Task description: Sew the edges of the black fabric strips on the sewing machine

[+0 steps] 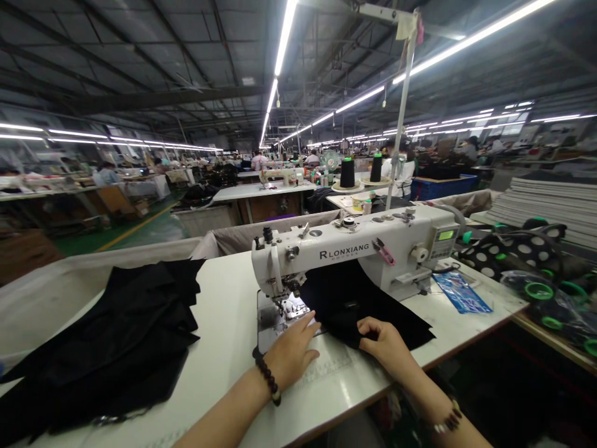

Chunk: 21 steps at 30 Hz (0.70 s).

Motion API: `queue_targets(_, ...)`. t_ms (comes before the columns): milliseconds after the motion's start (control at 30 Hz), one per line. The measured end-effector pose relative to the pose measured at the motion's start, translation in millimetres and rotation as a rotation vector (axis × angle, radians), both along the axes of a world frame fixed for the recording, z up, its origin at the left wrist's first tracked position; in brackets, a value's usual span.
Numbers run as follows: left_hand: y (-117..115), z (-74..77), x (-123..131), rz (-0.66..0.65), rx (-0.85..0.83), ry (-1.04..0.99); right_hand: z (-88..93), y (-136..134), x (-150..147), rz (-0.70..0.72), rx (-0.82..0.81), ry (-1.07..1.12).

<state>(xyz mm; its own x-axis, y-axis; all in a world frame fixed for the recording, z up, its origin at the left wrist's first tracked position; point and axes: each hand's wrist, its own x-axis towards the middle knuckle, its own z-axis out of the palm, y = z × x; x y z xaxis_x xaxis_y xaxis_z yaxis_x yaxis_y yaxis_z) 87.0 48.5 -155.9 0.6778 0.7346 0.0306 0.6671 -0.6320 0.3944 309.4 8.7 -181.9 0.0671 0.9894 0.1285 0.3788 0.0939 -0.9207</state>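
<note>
My left hand point(291, 351) lies flat, fingers out, nearest the presser foot point(292, 303); my right hand point(385, 342) pinches the near edge of the cloth point(347, 295), which stretches rightward from the foot.

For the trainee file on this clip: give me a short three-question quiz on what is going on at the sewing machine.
1. True or false: the right hand grips the edge of the black cloth that lies beneath the arm of the sewing machine.
2. Where on the table does the pile of black fabric lie? A) left of the machine B) right of the machine C) on top of the machine
3. What does the left hand wear at the wrist?

Key: 1 true; 2 A; 3 a dark bead bracelet.
</note>
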Motion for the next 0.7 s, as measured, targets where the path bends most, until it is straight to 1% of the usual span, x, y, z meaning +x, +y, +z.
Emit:
queue_targets(133,3,5.0,3,-0.030,-0.019,-0.079,-1.8,2,-1,0.022,-0.032,-0.019)
queue_targets(233,8,5.2,4,-0.057,-0.054,-0.123,2.4,2,0,0.055,-0.053,-0.046)
queue_targets(433,13,2.0,1,-0.051,-0.088,-0.164,16.2,4,-1,0.106,-0.040,-0.072)
queue_targets(633,17,4.2,5,-0.027,-0.068,-0.179,18.7,10,-9,0.093,-0.037,-0.097)
queue_targets(700,20,5.2,8,-0.022,-0.054,-0.182,19.7,10,-14,0.111,-0.010,-0.139)
